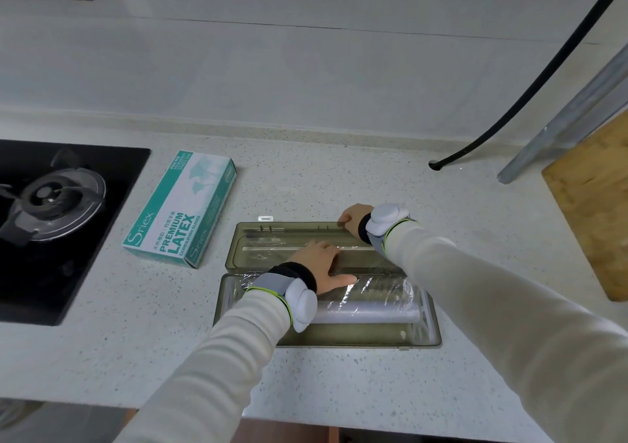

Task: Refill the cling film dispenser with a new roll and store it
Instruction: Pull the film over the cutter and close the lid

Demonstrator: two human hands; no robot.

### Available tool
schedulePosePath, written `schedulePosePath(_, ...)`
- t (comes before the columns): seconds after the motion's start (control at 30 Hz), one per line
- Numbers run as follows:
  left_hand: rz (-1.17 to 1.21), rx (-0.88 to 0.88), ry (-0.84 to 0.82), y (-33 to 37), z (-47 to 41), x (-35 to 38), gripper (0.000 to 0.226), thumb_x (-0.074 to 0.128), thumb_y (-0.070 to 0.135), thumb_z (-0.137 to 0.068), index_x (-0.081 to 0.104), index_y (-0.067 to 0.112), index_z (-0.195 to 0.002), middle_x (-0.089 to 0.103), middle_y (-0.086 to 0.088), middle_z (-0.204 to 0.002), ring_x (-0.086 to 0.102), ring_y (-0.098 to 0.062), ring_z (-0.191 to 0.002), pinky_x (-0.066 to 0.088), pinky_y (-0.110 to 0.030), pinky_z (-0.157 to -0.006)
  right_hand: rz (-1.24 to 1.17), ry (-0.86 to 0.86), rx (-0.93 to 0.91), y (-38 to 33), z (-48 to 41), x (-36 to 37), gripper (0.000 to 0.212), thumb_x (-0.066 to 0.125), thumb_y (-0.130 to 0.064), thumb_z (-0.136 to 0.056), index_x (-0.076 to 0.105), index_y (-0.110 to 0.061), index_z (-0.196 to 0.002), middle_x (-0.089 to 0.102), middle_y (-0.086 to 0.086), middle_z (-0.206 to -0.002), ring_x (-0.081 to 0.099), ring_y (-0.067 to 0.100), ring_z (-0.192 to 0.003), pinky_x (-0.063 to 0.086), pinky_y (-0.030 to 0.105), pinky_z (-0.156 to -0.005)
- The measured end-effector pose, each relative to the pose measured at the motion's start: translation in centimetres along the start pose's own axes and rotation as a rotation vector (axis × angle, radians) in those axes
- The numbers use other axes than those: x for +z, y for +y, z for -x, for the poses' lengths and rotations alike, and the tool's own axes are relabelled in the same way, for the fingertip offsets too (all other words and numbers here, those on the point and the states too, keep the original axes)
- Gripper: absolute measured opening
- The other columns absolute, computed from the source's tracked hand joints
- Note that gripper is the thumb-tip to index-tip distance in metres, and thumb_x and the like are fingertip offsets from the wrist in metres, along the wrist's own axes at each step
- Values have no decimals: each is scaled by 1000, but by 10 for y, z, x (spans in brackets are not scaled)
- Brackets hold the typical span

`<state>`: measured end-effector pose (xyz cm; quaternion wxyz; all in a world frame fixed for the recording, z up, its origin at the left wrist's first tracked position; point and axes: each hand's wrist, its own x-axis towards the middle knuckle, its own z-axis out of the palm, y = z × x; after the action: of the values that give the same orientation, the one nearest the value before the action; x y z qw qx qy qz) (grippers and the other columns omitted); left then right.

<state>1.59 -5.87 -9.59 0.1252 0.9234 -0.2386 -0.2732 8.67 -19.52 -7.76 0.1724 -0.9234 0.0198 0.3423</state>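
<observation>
The olive-tinted clear cling film dispenser [421, 339] lies open on the speckled countertop, its lid [244, 249] folded flat away from me. A cling film roll [370, 311] sits in the base, with film drawn up over the hinge onto the lid. My left hand [319, 266] lies flat with straight fingers pressing the film down near the hinge. My right hand [351, 220] curls its fingers over the lid's far edge at its right end.
A teal box of latex gloves [180, 211] lies left of the dispenser. A black gas hob [51, 218] fills the left side. A wooden cutting board [594, 204] stands at the right, with a black hose [530, 92] and a metal pipe [560, 126] behind.
</observation>
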Motion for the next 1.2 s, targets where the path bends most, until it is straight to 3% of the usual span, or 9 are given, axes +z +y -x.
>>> schedulePosePath(0.27, -120, 21, 95, 2, 3, -6, 77, 52, 59, -84, 34, 12, -142, 37, -5, -147, 34, -25, -133, 34, -38, -108, 127, 111, -63, -9, 23, -20, 39, 41, -9, -98, 52, -13, -134, 48, 6, -143, 48, 26, -128, 39, 28, -102)
schedulePosePath(0.5, -181, 3, 229, 10, 11, -5, 72, 44, 62, -86, 36, 15, -139, 35, -2, -148, 30, -23, -136, 22, -40, -112, 142, 175, -110, -19, 46, -35, 37, 43, -8, -95, 60, -13, -127, 56, 5, -135, 55, 25, -121, 43, 28, -98)
schedulePosePath(0.73, -223, 5, 317, 21, 24, -5, 64, 41, 58, -89, 38, 17, -138, 33, 0, -149, 29, -22, -136, 14, -42, -115, 94, 220, -89, -23, 68, -42, 36, 42, -11, -93, 62, 2, -120, 60, 16, -128, 56, 32, -120, 47, 39, -102)
schedulePosePath(0.8, -232, 8, 341, 25, 30, -4, 63, 41, 57, -89, 38, 17, -138, 31, 0, -151, 28, -22, -137, 14, -42, -115, 74, 234, -98, -22, 75, -43, 35, 46, -15, -92, 63, 3, -116, 65, 15, -121, 62, 29, -104, 50, 30, -91)
schedulePosePath(0.87, -243, 6, 355, 28, 34, -2, 64, 41, 57, -88, 39, 16, -137, 27, 0, -153, 25, -22, -139, 14, -42, -114, 70, 237, -113, -21, 81, -44, 33, 49, -22, -93, 64, 3, -106, 63, 11, -101, 52, 22, -86, 42, 26, -77)
schedulePosePath(0.97, -260, 2, 371, 33, 44, 1, 64, 42, 57, -88, 39, 16, -137, 21, -2, -155, 20, -22, -141, 13, -43, -114, 78, 218, -150, -21, 95, -42, 42, 49, -40, -94, 64, -3, -110, 64, 7, -112, 57, 24, -99, 45, 32, -85)
schedulePosePath(1.03, -255, 5, 382, 35, 48, 1, 64, 42, 57, -88, 38, 17, -138, 19, -2, -156, 18, -21, -142, 12, -42, -115, 56, 211, -164, -22, 99, -41, 48, 51, -43, -92, 65, -2, -113, 65, 11, -116, 55, 21, -91, 42, 30, -79)
schedulePosePath(1.13, -255, 7, 390, 39, 58, 2, 65, 43, 54, -89, 35, 15, -140, 16, -3, -157, 14, -20, -144, 9, -42, -116, 55, 224, -172, -24, 109, -41, 45, 50, -40, -94, 68, -1, -107, 64, 8, -89, 47, 17, -83, 37, 23, -66)
schedulePosePath(1.2, -258, 9, 403, 42, 66, 5, 65, 44, 54, -89, 35, 15, -140, 15, -4, -157, 11, -21, -145, 7, -42, -117, 34, 234, -178, -25, 116, -41, 40, 49, -34, -95, 70, 0, -95, 65, 9, -85, 47, 18, -77, 35, 24, -59)
